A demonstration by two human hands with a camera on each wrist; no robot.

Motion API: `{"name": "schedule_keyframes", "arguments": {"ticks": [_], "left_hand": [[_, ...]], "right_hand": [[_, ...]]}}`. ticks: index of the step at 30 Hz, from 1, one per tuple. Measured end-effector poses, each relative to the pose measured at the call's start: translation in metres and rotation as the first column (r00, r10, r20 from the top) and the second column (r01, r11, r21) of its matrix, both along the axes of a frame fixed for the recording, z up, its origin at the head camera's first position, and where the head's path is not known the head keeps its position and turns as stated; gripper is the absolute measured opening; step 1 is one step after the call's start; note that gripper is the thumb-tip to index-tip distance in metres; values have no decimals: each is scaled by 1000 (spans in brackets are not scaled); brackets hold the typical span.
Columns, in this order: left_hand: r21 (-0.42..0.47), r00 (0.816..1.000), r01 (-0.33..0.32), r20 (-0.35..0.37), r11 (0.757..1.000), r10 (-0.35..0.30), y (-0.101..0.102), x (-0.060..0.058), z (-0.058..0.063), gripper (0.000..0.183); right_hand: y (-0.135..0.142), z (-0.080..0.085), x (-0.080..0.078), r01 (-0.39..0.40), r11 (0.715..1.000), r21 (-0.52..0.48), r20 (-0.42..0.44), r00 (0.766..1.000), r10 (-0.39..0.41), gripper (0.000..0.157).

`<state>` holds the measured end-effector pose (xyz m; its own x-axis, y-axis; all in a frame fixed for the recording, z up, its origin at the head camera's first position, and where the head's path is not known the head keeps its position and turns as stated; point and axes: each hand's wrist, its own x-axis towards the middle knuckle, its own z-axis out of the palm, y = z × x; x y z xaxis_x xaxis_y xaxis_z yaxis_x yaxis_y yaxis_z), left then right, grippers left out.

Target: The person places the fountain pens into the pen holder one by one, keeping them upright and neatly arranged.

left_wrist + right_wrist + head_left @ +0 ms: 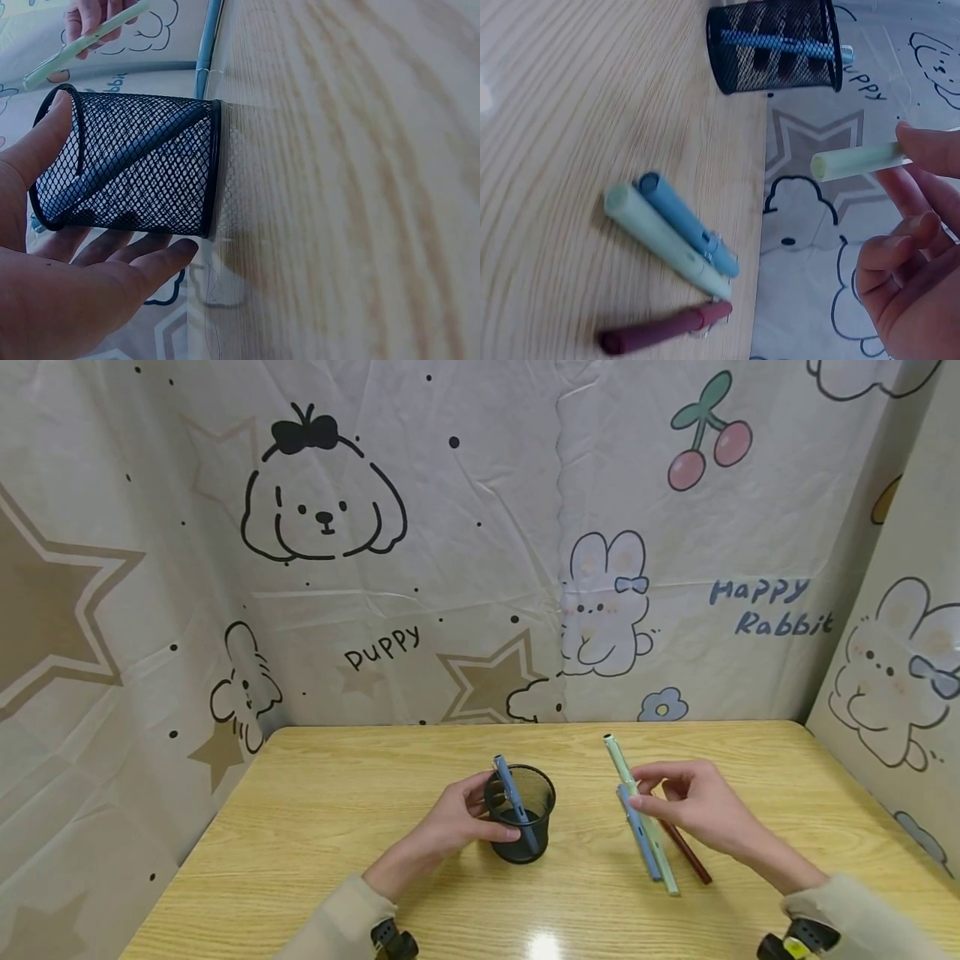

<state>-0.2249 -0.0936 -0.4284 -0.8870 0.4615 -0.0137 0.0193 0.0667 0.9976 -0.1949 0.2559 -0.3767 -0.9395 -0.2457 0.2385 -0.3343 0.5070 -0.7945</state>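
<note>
My left hand (463, 817) holds a black mesh pen cup (551, 806), its thumb over the near side at the rim and the fingers around the far side. Inside the cup a blue pen (510, 789) leans, its top above the rim. Off to the right, my right hand (697, 802) pinches a light green pen (859, 160) between thumb and fingers, raised over the table. Below that hand lie a second light green pen (660, 238), a blue pen (686, 221) close beside it, and a dark red pen (664, 328).
The cup and pens are on a light wood-grain table (360, 777). Behind it hangs a pale cloth (480, 568) with cartoon prints, which also lines both sides. A dark device (393, 941) is strapped on each wrist over beige sleeves.
</note>
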Motion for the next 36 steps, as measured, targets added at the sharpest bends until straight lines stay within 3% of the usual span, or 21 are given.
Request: {"name": "schedule_keyframes", "arguments": {"ticks": [9, 36], "left_hand": [[8, 1000, 3, 0, 1000, -3, 0, 0, 0, 89], [2, 1000, 15, -6, 1000, -15, 0, -1, -1, 89]], "right_hand": [[-23, 2, -1, -16, 994, -107, -5, 1000, 15, 34], [-81, 17, -15, -46, 982, -184, -82, 996, 31, 31]]}}
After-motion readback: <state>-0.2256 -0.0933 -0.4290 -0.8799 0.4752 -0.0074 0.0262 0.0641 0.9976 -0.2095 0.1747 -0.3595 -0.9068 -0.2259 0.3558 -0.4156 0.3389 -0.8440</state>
